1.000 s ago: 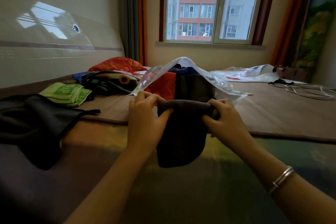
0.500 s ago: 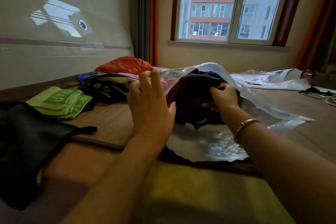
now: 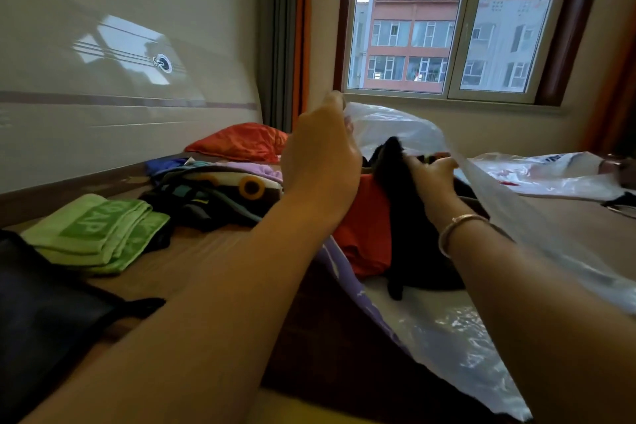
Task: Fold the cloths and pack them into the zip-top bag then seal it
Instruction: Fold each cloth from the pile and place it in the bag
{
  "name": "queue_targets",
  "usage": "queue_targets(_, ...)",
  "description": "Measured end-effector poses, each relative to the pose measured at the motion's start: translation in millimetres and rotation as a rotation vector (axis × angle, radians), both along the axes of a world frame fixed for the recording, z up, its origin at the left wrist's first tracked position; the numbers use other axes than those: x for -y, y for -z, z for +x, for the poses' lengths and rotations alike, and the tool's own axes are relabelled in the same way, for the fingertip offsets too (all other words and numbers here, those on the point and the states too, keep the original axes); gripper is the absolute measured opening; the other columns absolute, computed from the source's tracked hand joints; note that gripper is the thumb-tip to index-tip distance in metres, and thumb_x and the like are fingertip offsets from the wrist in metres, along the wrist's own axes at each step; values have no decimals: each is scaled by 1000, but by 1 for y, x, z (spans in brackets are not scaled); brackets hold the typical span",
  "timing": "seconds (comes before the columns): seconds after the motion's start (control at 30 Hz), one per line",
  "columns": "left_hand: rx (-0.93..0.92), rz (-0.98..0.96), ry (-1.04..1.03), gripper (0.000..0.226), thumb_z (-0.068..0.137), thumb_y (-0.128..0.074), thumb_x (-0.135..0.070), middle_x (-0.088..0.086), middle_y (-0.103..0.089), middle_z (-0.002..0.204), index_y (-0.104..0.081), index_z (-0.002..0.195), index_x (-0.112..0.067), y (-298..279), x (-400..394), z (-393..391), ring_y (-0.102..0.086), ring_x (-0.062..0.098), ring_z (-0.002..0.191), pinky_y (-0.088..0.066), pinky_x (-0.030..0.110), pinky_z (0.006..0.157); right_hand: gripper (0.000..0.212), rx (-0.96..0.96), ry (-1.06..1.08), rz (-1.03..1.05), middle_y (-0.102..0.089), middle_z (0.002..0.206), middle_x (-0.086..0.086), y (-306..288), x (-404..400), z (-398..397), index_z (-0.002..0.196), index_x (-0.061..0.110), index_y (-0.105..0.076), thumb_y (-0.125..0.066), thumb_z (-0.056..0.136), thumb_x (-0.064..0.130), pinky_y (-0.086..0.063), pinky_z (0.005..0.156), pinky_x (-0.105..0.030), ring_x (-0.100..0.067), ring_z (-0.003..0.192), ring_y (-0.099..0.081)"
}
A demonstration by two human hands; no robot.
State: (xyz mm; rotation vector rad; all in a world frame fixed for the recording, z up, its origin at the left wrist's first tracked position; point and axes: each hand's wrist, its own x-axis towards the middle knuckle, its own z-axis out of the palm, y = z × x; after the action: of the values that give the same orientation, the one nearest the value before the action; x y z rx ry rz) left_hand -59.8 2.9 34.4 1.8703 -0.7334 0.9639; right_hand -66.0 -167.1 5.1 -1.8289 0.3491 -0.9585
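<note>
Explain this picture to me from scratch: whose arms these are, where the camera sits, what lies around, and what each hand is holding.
There is no machine here. A person wears a camera on the head, looking forward and down, so the two arms are their own. The left hand pinches the upper edge of a clear plastic bag and lifts it, holding the mouth open. The right hand has its grip on a black cloth and reaches inside the bag with it, beside an orange cloth already in there. On the surface to the left lie a folded green towel, a heap of mixed clothes and a dark garment. The bag is not sealed yet.
</note>
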Motion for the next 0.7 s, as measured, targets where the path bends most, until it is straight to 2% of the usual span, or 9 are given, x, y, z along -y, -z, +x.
queue_targets(0.03, 4, -8, 19, 13, 98, -51, -19, -7, -56, 83, -56, 108, -14, 1, 0, 1, -56, 6, 74, -49, 16, 66, 16, -76, 111, -228, -51, 93, -5, 7, -1, 4, 83, 15, -47, -53, 97, 19, -38, 81, -23, -10, 78, -50)
queue_targets(0.1, 21, 3, 39, 14, 98, -50, -19, -7, -56, 82, -55, 110, -13, 4, -1, 0, -57, 6, 73, -49, 15, 63, 30, -207, 279, -643, -47, 127, -21, 22, 8, 10, 116, 2, -51, -54, 96, 24, -39, 94, -36, -32, 109, -52)
queue_targets(0.2, -18, 15, 67, 10, 97, -51, -18, -3, -59, 84, -55, 106, -14, 5, -3, -6, -61, 11, 77, -53, 23, 67, 34, -308, 491, -1068, -42, 136, -17, 31, 16, 16, 123, 9, -58, -51, 97, 30, -40, 96, -45, -37, 122, -43)
queue_targets(0.33, -29, 63, 62, 12, 96, -53, -20, -4, -55, 86, -54, 106, -15, 8, -7, -11, -56, 8, 79, -48, 20, 70, 65, -436, 298, -1049, -31, 143, -9, 38, 12, 16, 143, 22, -31, -46, 88, 53, -47, 88, -47, -35, 127, -37)
queue_targets(0.4, -29, 75, 68, 12, 96, -53, -21, -5, -53, 85, -53, 106, -14, 8, -10, -12, -54, 7, 78, -46, 18, 69, 77, -482, 211, -1154, -18, 153, -9, 50, 10, 14, 149, 29, -14, -55, 86, 42, -51, 89, -46, -39, 130, -34)
queue_targets(0.5, -12, 75, 83, 6, 96, -54, -19, -6, -51, 82, -49, 97, -17, 9, -12, -11, -53, 7, 76, -42, 15, 64, 54, -219, 253, -1129, -33, 148, -16, 49, 16, 22, 138, 19, -43, -56, 87, 4, -55, 83, -47, -42, 113, -54)
queue_targets(0.57, -4, 63, 96, 13, 96, -54, -18, -6, -49, 79, -42, 90, -20, 9, -13, -11, -50, 8, 72, -35, 13, 56, 35, -49, 250, -918, -48, 136, -17, 36, 12, 40, 121, 11, -57, -53, 89, -1, -55, 81, -48, -39, 103, -61)
queue_targets(0.63, 1, 51, 113, 13, 95, -54, -17, -4, -51, 78, -43, 89, -19, 7, -15, -9, -51, 10, 70, -35, 15, 54, 19, -62, 158, -832, -51, 130, -21, 23, -3, 58, 110, 9, -62, -51, 93, 7, -52, 89, -48, -32, 102, -60)
queue_targets(0.7, -7, 39, 124, 4, 94, -55, -14, 2, -61, 83, -52, 95, -12, 4, -15, -5, -59, 14, 76, -46, 19, 62, 24, -326, -26, -810, -35, 144, -26, 23, -18, 73, 117, 8, -57, -47, 97, 19, -34, 105, -57, -33, 116, -51)
